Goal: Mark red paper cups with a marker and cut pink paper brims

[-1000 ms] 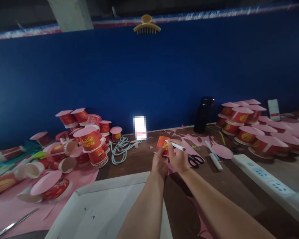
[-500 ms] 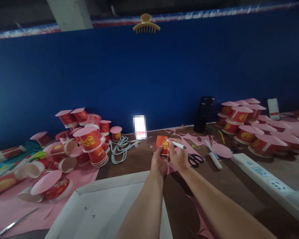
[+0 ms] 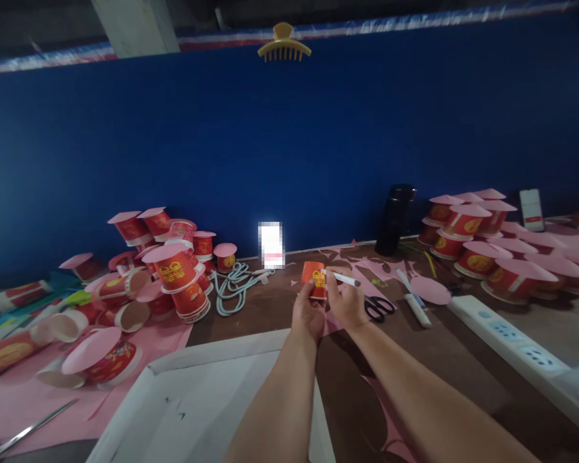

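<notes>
A red paper cup [image 3: 313, 272] with yellow printing is held above the brown table, beyond the white box lid. My left hand [image 3: 309, 314] is closed round its lower side, thumb on the front. My right hand [image 3: 347, 303] grips a white marker [image 3: 343, 278] with a dark end pointing right; its other end meets the cup's right side. The fingers partly cover the cup, and the marker's tip is too small to make out. Black-handled scissors [image 3: 380, 308] lie just right of my right hand, on pink paper scraps [image 3: 367, 269].
Red cups with pink paper discs [image 3: 171, 267] are piled at left, more [image 3: 468, 222] at right. A white box lid [image 3: 212, 399] lies in front. Around stand or lie a black bottle [image 3: 395, 218], power strip [image 3: 504, 347], coiled cable [image 3: 231, 292], white tube [image 3: 417, 311] and metal scissors [image 3: 38, 426].
Both hands keep hold of the cup and the marker in nearly the same place. The whole view has shifted very slightly; nothing was picked up or put down.
</notes>
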Action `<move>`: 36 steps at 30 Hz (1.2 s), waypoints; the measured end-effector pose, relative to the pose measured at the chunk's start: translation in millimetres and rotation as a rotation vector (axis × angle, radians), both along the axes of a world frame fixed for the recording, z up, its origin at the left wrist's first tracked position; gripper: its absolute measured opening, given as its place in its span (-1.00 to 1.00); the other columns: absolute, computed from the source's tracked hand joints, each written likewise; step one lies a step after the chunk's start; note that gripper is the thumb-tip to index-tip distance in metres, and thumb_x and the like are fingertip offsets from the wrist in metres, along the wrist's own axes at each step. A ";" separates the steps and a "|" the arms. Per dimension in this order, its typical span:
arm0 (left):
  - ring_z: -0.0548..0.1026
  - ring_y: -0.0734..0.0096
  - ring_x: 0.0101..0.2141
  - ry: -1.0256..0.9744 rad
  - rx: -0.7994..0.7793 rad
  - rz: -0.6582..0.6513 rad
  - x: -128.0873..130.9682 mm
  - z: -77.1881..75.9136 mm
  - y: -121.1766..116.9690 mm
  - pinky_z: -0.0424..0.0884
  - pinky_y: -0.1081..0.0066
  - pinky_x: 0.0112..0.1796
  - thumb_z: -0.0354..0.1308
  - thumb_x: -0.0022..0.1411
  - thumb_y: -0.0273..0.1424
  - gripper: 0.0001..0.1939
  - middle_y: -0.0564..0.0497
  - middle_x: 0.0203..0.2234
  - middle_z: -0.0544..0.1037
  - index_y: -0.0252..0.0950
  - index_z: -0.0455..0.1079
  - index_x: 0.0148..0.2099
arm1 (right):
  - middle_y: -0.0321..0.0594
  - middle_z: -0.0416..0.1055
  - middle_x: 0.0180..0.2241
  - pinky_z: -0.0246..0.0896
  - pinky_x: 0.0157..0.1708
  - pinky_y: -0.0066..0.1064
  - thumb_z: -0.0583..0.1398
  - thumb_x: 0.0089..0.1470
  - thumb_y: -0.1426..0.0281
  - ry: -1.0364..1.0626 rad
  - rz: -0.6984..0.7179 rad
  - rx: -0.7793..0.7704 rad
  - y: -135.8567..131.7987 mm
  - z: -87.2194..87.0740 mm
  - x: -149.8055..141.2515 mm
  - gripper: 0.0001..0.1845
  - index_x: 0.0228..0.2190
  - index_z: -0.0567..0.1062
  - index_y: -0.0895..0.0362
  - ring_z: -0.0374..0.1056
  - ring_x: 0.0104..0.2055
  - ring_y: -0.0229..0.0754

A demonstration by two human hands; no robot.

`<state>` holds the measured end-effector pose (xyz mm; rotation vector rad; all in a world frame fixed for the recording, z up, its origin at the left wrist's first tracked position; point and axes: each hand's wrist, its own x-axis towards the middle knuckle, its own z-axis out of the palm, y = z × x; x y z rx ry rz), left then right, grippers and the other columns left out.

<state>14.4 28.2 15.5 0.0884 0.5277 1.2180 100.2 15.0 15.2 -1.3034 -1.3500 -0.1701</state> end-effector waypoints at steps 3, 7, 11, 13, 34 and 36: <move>0.53 0.47 -0.39 -0.005 0.004 0.007 -0.9 1.3 -0.6 0.42 0.50 -0.27 0.20 0.05 -0.57 -0.88 -0.05 -0.40 0.56 -0.36 0.45 -0.29 | -0.15 0.51 -0.29 0.31 -0.17 -0.28 0.08 0.17 0.29 0.000 0.005 -0.014 -1.0 0.7 -0.4 -0.78 -0.30 0.47 0.12 0.42 -0.22 -0.13; 0.53 0.47 -0.39 -0.003 0.003 0.027 -1.0 3.0 -1.0 0.43 0.50 -0.27 0.20 0.03 -0.59 -0.87 -0.03 -0.40 0.56 -0.35 0.44 -0.31 | -0.16 0.50 -0.33 0.30 -0.21 -0.30 0.08 0.16 0.29 -0.004 0.011 -0.022 -1.8 1.5 -0.8 -0.78 -0.33 0.47 0.12 0.42 -0.26 -0.13; 0.53 0.49 -0.42 -0.005 0.000 0.042 -0.8 3.2 -0.6 0.43 0.51 -0.31 0.19 0.02 -0.61 -0.87 0.00 -0.44 0.56 -0.33 0.42 -0.34 | -0.16 0.51 -0.35 0.30 -0.23 -0.31 0.09 0.15 0.30 -0.011 0.007 -0.035 -1.0 -0.4 0.0 -0.81 -0.35 0.46 0.12 0.42 -0.28 -0.13; 0.53 0.48 -0.42 0.000 0.014 0.039 -0.6 1.7 0.1 0.43 0.50 -0.30 0.20 0.01 -0.60 -0.87 0.00 -0.44 0.56 -0.33 0.42 -0.33 | -0.16 0.51 -0.35 0.30 -0.24 -0.31 0.09 0.14 0.30 -0.008 0.004 -0.040 -0.8 -1.0 0.3 -0.81 -0.34 0.46 0.12 0.42 -0.27 -0.12; 0.54 0.44 -0.37 0.007 0.089 0.035 -0.8 -3.9 3.4 0.43 0.46 -0.21 0.19 0.03 -0.57 -0.89 -0.03 -0.41 0.57 -0.36 0.44 -0.32 | -0.15 0.51 -0.32 0.27 -0.18 -0.28 0.08 0.16 0.33 -0.131 0.044 0.021 -8.4 7.4 -7.5 -0.81 -0.33 0.47 0.12 0.42 -0.22 -0.12; 0.54 0.44 -0.36 0.004 0.058 0.043 -1.7 -2.4 3.3 0.44 0.45 -0.21 0.18 0.05 -0.57 -0.90 -0.04 -0.39 0.57 -0.34 0.43 -0.32 | -0.15 0.50 -0.33 0.28 -0.19 -0.30 0.08 0.17 0.32 -0.123 0.045 0.013 -8.5 7.9 -7.0 -0.80 -0.33 0.47 0.12 0.42 -0.23 -0.12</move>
